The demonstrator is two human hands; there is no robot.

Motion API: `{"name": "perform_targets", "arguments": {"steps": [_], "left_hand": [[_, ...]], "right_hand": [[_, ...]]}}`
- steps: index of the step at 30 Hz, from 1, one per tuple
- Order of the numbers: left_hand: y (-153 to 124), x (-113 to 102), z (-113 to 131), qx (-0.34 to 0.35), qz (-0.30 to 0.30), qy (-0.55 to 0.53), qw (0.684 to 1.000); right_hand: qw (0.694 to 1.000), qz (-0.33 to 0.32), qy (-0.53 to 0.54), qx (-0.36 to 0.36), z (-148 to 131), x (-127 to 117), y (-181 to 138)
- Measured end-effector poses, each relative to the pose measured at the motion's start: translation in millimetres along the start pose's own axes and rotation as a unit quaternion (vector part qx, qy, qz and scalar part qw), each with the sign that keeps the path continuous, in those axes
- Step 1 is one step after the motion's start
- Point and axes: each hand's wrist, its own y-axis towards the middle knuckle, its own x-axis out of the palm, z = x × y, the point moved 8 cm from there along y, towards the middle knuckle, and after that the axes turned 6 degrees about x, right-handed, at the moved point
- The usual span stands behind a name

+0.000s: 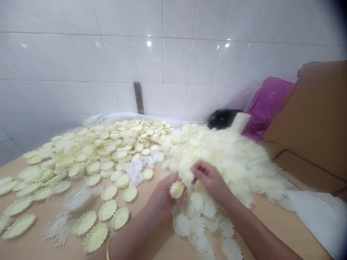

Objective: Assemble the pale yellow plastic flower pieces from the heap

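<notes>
My left hand (164,193) is closed around a small pale-yellow scalloped disc (176,190), shaped like a flower, its face turned up towards me. Just right of it, my right hand (210,178) is pinched with thumb and fingers together over a heap of thin whitish jagged-edged flower pieces (222,155). Whatever sits between those fingertips blends into the heap, and I cannot make it out. Loose flower pieces (197,224) spread below both hands. Many thicker yellowish scalloped discs (94,236) lie to the left of my left hand, piled higher further back.
A clear round container (78,193) stands among the discs, with crumpled white material (135,170) beyond it. At the back right are a white roll (240,122), a black bag (225,118), a purple bag (268,104) and a cardboard box (311,104). White tiled wall (179,61) bounds the table.
</notes>
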Motion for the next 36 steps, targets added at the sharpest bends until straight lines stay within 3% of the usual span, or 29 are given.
{"name": "perform_targets", "arguments": {"steps": [4,8,13,20,25,29,36], "left_hand": [[-0.1,-6.9,6.1,0.049,0.035,0.037,0.998],[0.8,-4.9,19.0,0.132,0.006,0.114,0.985],[1.6,-6.9,23.0,0.173,-0.001,0.170,0.970],[1.3,-10.8,14.0,0.085,0.019,0.128,0.988],[3.6,-6.7,13.2,0.065,-0.035,0.087,0.993],[2.2,0.5,7.3,0.050,-0.066,0.076,0.994],[4.9,-2.3,-3.7,0.005,-0.033,0.106,0.994]], "right_hand": [[0.998,-0.055,-0.012,0.020,3.2,14.5,-3.6],[0.998,-0.034,0.024,0.042,5.7,14.0,-4.5],[0.995,-0.093,0.015,0.043,8.0,25.7,-5.5],[0.998,0.018,-0.055,-0.009,8.5,8.5,1.9],[0.981,0.092,-0.168,-0.026,5.4,-3.0,1.1],[0.956,0.110,-0.266,-0.055,3.3,-0.6,-3.9],[0.933,0.099,-0.335,-0.086,-1.9,21.9,-19.8]]}}
